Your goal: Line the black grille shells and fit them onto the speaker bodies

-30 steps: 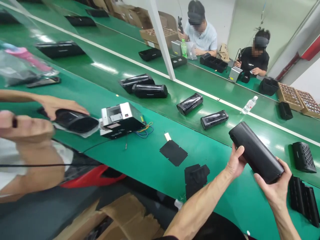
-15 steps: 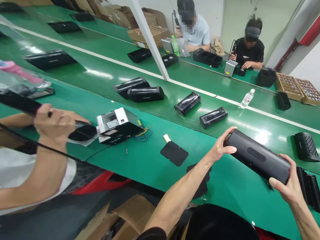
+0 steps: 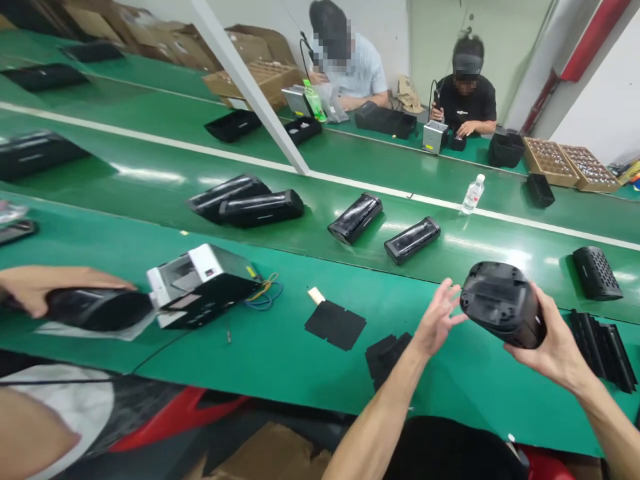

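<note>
A black speaker housing [image 3: 497,300] is held above the green bench, one end turned toward me. My right hand [image 3: 555,340] grips it from the right side, thumb underneath. Just left of the housing, my left hand [image 3: 440,317] has its fingers spread and holds nothing; whether a fingertip touches the housing I cannot tell. Below and left of my left forearm, thin black sheets [image 3: 385,357] lie on the bench, partly covered by that arm. Another flat black sheet [image 3: 336,325] lies further left, beside a small cream-coloured piece [image 3: 315,295].
Several black housings, such as this one [image 3: 413,240], rest on the green conveyor. A bottle [image 3: 473,195] stands beyond them. Long black strips [image 3: 603,350] lie at right. At left, a co-worker's hand [image 3: 70,283] holds a housing near a box-shaped device [image 3: 205,283]. Two people sit opposite.
The housing has been turned from lengthwise to end-on. My left hand has let go of it and opened, while my right hand keeps hold. The co-worker's raised hand and tool have left view.
</note>
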{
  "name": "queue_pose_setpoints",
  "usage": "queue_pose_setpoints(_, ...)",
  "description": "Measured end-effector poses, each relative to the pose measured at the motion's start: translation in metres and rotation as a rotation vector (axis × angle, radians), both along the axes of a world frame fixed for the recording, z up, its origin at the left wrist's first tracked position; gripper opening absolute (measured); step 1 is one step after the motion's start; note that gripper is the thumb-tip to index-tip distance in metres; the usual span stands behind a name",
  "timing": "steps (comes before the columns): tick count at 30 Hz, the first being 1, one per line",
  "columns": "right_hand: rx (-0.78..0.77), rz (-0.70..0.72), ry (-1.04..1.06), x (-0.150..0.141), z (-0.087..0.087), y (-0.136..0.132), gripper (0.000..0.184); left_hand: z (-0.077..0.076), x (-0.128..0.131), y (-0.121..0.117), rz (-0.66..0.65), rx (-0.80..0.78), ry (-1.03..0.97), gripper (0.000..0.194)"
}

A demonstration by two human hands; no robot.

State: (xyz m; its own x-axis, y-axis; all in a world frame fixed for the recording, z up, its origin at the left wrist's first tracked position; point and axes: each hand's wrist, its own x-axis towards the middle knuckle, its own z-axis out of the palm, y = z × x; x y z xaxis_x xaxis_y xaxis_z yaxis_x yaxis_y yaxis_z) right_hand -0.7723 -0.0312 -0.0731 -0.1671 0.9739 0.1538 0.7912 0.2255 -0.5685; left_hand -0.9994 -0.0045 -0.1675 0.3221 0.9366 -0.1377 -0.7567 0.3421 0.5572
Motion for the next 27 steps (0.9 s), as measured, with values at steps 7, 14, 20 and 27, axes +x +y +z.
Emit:
queue_pose_setpoints(7, 0.057, 0.191, -0.447, -0.002, 0.01, 0.005, 0.099, 0.04, -0.035, 0.008, -0.027, 0.49, 0.662, 0.105)
queue_pose_setpoints(14, -0.023, 0.24, -0.349, 0.0, 0.014, 0.001, 0.096, 0.04, -0.037, -0.005, 0.019, 0.456, 0.745, 0.095)
queue_pose_setpoints(20, -0.286, 0.02, 0.276, 0.044, 0.006, -0.02, 0.114, 0.033, -0.048, -0.013, 0.032, 0.329, 0.573, 0.092)
queue_pose_setpoints(27, -0.394, -0.085, 0.513, 0.035, 0.005, -0.042, 0.093, 0.033, -0.044, -0.017, 0.055, 0.294, 0.563, 0.085)
